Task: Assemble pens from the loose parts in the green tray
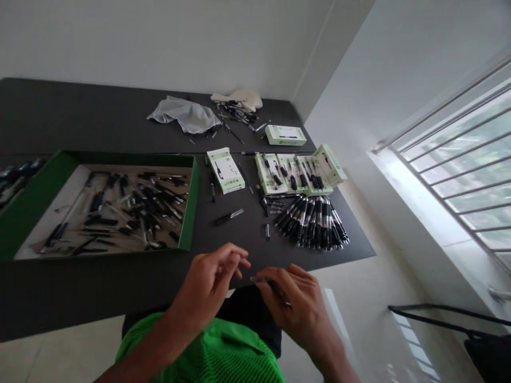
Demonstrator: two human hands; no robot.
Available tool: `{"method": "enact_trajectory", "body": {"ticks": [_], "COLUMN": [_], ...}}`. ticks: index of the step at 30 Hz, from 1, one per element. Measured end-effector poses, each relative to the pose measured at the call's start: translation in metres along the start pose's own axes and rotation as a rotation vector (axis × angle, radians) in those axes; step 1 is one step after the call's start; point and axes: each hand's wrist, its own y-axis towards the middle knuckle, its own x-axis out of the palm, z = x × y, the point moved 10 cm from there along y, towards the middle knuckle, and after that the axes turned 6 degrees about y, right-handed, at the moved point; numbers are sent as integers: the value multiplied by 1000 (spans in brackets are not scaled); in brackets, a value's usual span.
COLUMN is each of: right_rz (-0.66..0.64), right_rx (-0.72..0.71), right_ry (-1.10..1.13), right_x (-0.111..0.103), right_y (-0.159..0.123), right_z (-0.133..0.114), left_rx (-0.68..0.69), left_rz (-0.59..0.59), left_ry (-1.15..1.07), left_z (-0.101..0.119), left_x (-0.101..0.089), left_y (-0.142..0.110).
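Observation:
My right hand [293,295] is at the table's front edge, closed round a small pen part [254,279] whose clear end pokes out past the thumb and index finger. Most of that piece is hidden by the fingers. Just to the left, my left hand [215,271] is loosely bent with its fingers apart, and nothing shows in it. Beyond the hands lie a black pen with a clear end [229,217] and a short clear pen cap [268,232]. To the right, many black pens [313,223] are spread in a fan.
A green-walled box [189,213] of jumbled pen parts stands left. White-and-green pen boxes [225,170] lie mid-table, several more at right with pens on them. Behind are a grey cloth [183,114], a pen pile [237,110] and another box [285,135]. A barred window [459,175] is right.

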Motion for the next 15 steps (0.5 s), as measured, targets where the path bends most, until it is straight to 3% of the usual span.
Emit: {"method": "enact_trajectory", "body": {"ticks": [1, 2, 5, 10, 15], "right_rz": [44, 87, 204, 278, 160], "right_rx": [57, 101, 161, 215, 265], "right_ry": [16, 30, 82, 123, 80], "right_x": [-5, -9, -18, -27, -39], "right_y": [-2, -5, -16, -18, 17], "right_z": [9, 17, 34, 53, 47], "left_rx": [114, 143, 128, 170, 278], "left_rz": [143, 220, 317, 295, 236], "left_ry": [190, 274, 369, 357, 191], "left_z": [9, 9, -5, -18, 7], "left_x": [-8, -10, -5, 9, -5], "left_y": [8, 18, 47, 70, 50]}}
